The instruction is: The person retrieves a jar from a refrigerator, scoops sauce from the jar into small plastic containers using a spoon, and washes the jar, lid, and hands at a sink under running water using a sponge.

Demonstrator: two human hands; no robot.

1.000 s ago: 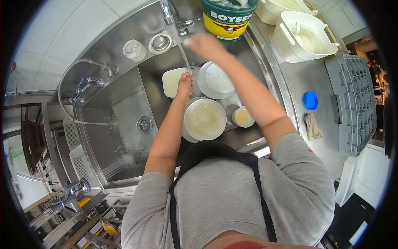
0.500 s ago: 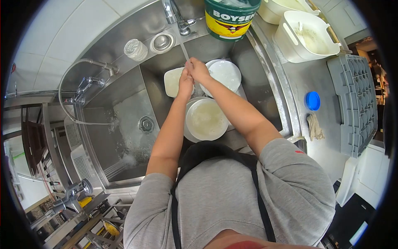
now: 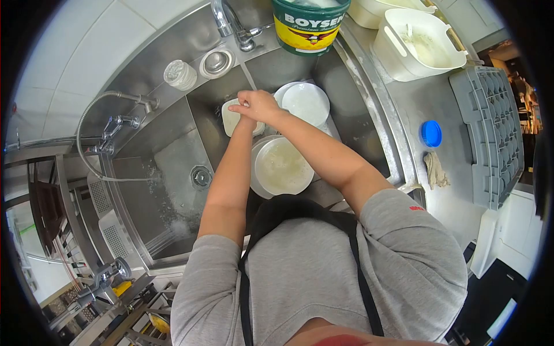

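My right hand lies over my left hand at the wrist, its fingers curled around it. Most of the left hand's fingers are hidden beneath. Both are above a white rectangular container in the right sink basin, with a thin stream of water falling from the faucet close behind them. Just right of the hands sits a round white container. Nearer my body is a white tub of cloudy liquid.
A green and yellow bucket stands at the back. On the right counter are a white basin, a blue lid, a cloth and a grey rack. A hose runs water into the left basin.
My right hand came from the faucet area down to my left hand, then moved over its wrist. The view has shifted slightly.
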